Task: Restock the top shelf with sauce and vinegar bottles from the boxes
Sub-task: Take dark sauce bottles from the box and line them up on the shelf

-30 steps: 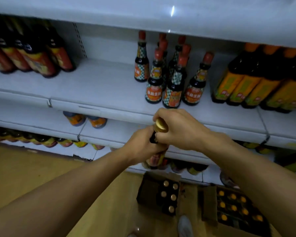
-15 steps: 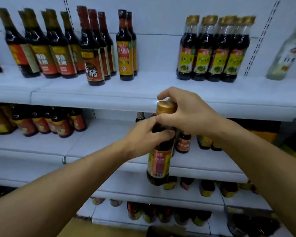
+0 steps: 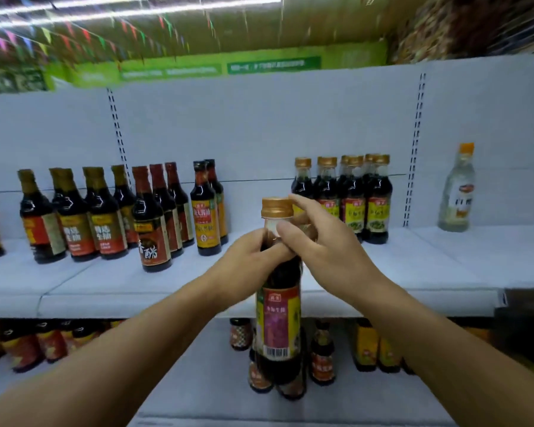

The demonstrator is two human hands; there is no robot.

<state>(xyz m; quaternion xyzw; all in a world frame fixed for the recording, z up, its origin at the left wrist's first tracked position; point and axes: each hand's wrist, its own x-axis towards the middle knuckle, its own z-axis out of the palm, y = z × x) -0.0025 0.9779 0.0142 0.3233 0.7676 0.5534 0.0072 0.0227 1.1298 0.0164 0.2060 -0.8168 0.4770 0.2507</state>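
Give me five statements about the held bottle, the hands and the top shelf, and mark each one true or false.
1. Both hands grip one bottle. True: the left hand and the right hand meet at the neck of the dark sauce bottle.
2. The held bottle's cap is red. False: the cap is gold.
3. The held bottle stands on the top shelf. False: it is held in the air in front of the top shelf.
4. A pale clear bottle with an orange cap stands alone at the shelf's right. True.
5. The shelf directly behind the hands is packed with bottles. False: that stretch is bare, between the yellow-labelled bottle and the gold-capped group.
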